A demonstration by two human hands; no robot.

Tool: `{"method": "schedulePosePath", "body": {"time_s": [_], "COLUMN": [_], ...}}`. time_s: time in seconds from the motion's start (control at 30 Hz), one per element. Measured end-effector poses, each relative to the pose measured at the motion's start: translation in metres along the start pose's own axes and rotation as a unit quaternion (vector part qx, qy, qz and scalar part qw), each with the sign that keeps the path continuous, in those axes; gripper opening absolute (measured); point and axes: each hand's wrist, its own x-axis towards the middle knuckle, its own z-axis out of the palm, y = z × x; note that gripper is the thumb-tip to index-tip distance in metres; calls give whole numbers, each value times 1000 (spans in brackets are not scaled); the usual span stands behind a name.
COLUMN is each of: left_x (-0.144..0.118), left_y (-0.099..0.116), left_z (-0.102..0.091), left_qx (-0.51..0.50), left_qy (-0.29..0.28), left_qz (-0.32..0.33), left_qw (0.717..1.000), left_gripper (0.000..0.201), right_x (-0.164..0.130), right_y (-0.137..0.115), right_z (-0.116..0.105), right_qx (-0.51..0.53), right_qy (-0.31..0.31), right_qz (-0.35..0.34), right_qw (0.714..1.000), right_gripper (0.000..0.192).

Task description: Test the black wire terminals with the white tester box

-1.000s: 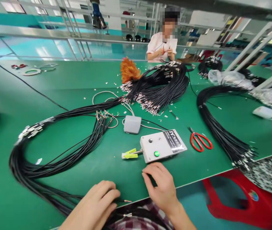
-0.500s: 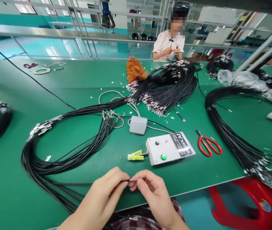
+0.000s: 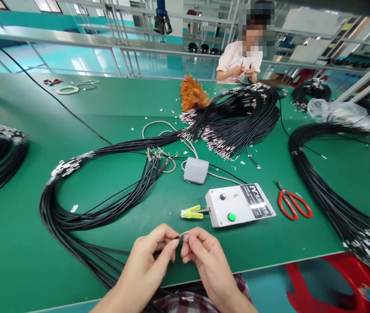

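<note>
Near the front edge of the green table, my left hand (image 3: 156, 253) pinches the end of a black cable (image 3: 176, 238). Thin coloured wires (image 3: 184, 234) stick out of its jacket. The fingertips of my right hand (image 3: 204, 253) are closed on those wires. Left of my hands, the cable bundle (image 3: 51, 208) curves round on the table, with white labels around part of it. Just beyond my hands is a white control box (image 3: 237, 204) with a lit green button. A yellow clip (image 3: 192, 212) is fixed on the rod at its left side.
Red-handled scissors-like cutters (image 3: 292, 204) lie right of the box, and a grey pedal (image 3: 196, 170) behind it. More cable bundles (image 3: 243, 117) lie behind and at both sides, near an orange duster (image 3: 192, 94). A co-worker (image 3: 240, 65) sits across the table. A red stool (image 3: 338, 282) stands at front right.
Both hands have risen slightly and my fingertips are a little further apart, showing more of the coloured wires. The whole view has shifted, so things on the table appear further right.
</note>
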Motion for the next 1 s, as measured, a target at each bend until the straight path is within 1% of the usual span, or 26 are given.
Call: {"method": "schedulePosePath", "body": {"time_s": [0.07,0.13,0.33,0.43,0.53,0.6,0.67,0.73,0.8,0.87,0.93,1.0], "left_x": [1,1,1,-2,-5,-6,-5,-2,1,3,4,3], "left_y": [1,2,1,-4,-11,-13,-12,-9,-5,-4,-7,-12], "left_z": [0,-1,-1,-1,-2,-2,-3,-2,0,4,8,10], "left_qx": [-20,-27,-34,-41,-57,-69,-84,-94,-105,-128,-158,-168], "left_qy": [-3,-3,-11,-24,-34,-42,-56,-64,-50,-19,20,50], "left_qz": [-26,-37,-41,-48,-56,-58,-62,-54,-36,-33,-53,-74], "left_qw": [999,999,999,998,996,995,993,992,993,991,986,982], "left_gripper": [18,18,20,23,25,30,34,31,22,14,18,21], "right_x": [1,3,6,7,7,7,6,6,5,4,3,2], "right_y": [-2,-4,-2,1,1,-1,-4,-6,-7,-7,-8,-11], "right_z": [0,0,1,1,4,7,9,10,9,8,6,5], "right_qx": [9,9,-8,-15,-46,-79,-109,-130,-151,-179,-218,-264], "right_qy": [5,8,-3,8,18,16,19,26,32,35,34,26], "right_qz": [-6,-9,-28,-28,-34,-40,-44,-42,-35,-32,-37,-51], "right_qw": [1000,1000,1000,999,998,996,993,990,987,983,975,963], "right_gripper": [35,37,34,32,33,34,36,39,38,34,29,23]}}
